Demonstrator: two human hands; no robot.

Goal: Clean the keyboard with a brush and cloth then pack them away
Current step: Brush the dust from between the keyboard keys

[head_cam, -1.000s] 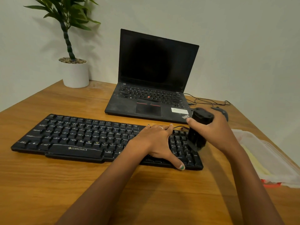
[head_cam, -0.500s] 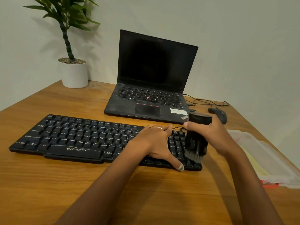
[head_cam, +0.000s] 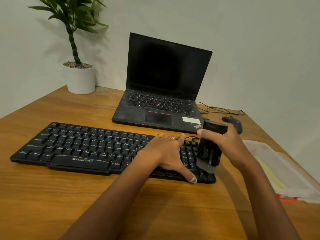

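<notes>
Item: keyboard [head_cam: 97, 149], black, full-size, cabled. Lies flat on the desk [head_cam: 52, 205], near side, in front of the laptop [head_cam: 161, 94]. Long axis runs left to right, very slightly skewed; space bar and maker's name face the near edge, function row faces the far side.

Item: brush [head_cam: 210, 148], black, block-handled. Held nearly upright over the number pad at the keyboard's right end, top leaning a little far-right; grey bristles point down and touch the near-right keys.

Right hand [head_cam: 226, 146]: fingers [head_cam: 201, 132] curled round the brush handle, firm wrap, thumb side hidden.

Left hand [head_cam: 168, 153]: fingers [head_cam: 173, 138] straight and spread, palm flat on the keys just left of the number pad, thumb reaching the near edge; holds nothing, pins the board.

Step judged in hand: brushing, early in the task; the cloth and packing appear not yet begun.

Method advised: keep the left palm pressing so the board cannot skate; sweep in short strokes along the key rows, bristle tips working into the gaps; work from right to left, shifting the bracing hand ahead of the brush; light pressure, lest keycaps lift.

Also present: mouse [head_cam: 232, 124] far right; clear pouch [head_cam: 285, 172] at the right edge, contents unclear; potted plant [head_cam: 80, 78] far left.
</notes>
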